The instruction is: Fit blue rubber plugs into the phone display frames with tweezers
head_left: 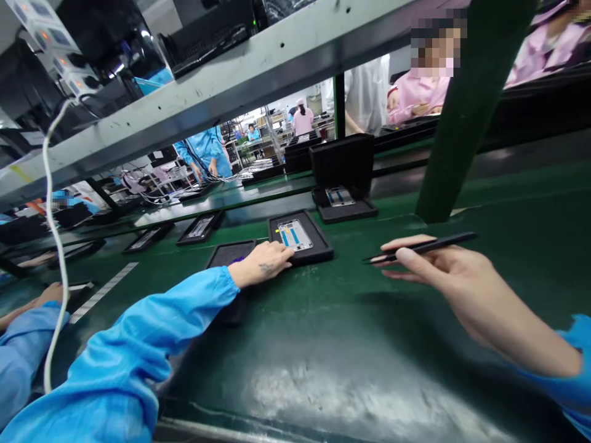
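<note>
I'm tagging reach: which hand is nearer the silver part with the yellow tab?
Left hand: beside the silver part, at the near-left corner of its tray. The right hand, holding tweezers, is farther right.

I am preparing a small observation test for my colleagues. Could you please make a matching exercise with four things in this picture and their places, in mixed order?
Things
1. Black tweezers
2. White cable
3. Nearest silver plate with blue strips
4. Green post

Places
A. In a black tray
B. Rising from the green table, right of the picture's middle
C. Hanging at the picture's left
D. Held in the right grip

Pairs: 1-D, 2-C, 3-A, 4-B
</note>
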Tool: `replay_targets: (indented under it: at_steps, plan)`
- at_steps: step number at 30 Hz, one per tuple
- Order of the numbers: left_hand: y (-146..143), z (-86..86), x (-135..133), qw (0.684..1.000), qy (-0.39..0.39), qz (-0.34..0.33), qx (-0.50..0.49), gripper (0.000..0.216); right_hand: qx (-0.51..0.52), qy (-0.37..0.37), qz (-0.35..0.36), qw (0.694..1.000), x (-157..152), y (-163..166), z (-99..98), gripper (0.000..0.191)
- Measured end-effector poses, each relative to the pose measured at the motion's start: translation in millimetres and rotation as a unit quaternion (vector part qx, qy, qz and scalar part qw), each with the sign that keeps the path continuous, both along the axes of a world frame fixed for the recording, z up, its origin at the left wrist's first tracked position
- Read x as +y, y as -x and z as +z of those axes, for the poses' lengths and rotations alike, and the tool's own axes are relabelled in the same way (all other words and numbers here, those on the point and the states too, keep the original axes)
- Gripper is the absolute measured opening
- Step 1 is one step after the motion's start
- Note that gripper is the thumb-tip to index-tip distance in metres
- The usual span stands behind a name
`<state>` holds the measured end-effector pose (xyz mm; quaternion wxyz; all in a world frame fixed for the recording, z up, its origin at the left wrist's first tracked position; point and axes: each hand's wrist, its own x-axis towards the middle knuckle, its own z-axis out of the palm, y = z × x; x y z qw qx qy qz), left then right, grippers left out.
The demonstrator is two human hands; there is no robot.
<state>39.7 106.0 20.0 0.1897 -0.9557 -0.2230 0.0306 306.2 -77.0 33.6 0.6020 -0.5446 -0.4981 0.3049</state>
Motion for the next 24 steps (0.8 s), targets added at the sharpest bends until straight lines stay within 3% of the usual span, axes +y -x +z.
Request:
replay_targets:
  at_steps: [7, 12, 17, 20, 24]
  plan:
    - [-22, 5.3, 97, 0.995, 0.008, 0.096, 0.011, 0.037, -0.129, -0.014, 0.071, 0.989, -5, 11, -10.5, 0.043]
    - [-22, 11.4, 134, 0.992, 0.022, 0.119, 0.021, 0.036, -0.122, 0.008, 0.103, 0.987, -8, 17, -15.7, 0.041]
    - [-40, 23.6, 135, 0.996, 0.018, 0.088, -0.009, 0.036, -0.144, 0.027, 0.128, 0.981, -13, 24, -19.4, 0.040]
    - [-79, 21.8, 122, 0.998, 0.024, 0.037, -0.049, 0.039, -0.155, 0.037, 0.142, 0.977, -13, 26, -20.5, 0.041]
    - [-135, 7.0, 107, 0.996, 0.044, 0.003, -0.080, 0.041, -0.151, 0.040, 0.141, 0.978, -11, 25, -20.1, 0.041]
